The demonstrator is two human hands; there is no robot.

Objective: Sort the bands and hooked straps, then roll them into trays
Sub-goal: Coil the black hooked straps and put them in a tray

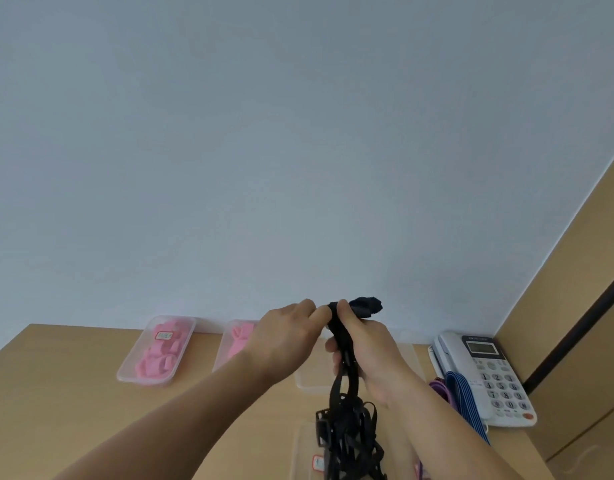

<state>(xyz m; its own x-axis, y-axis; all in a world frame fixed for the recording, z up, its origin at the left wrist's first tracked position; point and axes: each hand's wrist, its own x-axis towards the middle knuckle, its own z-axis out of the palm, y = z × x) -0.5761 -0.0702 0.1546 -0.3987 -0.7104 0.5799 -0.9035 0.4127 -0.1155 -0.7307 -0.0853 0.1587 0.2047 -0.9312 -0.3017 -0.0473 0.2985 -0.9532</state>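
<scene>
We hold a black woven strap [342, 336] up between our left hand [286, 336] and right hand [366, 355]. Its bunched end [366, 306] pokes out just beyond the fingers [343, 308]. Below them, its tangled length [347, 434] hangs toward the tan wooden surface [73, 393].

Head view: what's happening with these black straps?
A person holds one black strap up over the desk: the right hand grips it, the left hand pinches near its rolled-up top end. Its tail hangs into a tangle of black straps below. Two trays by the wall hold pink bands.
</scene>
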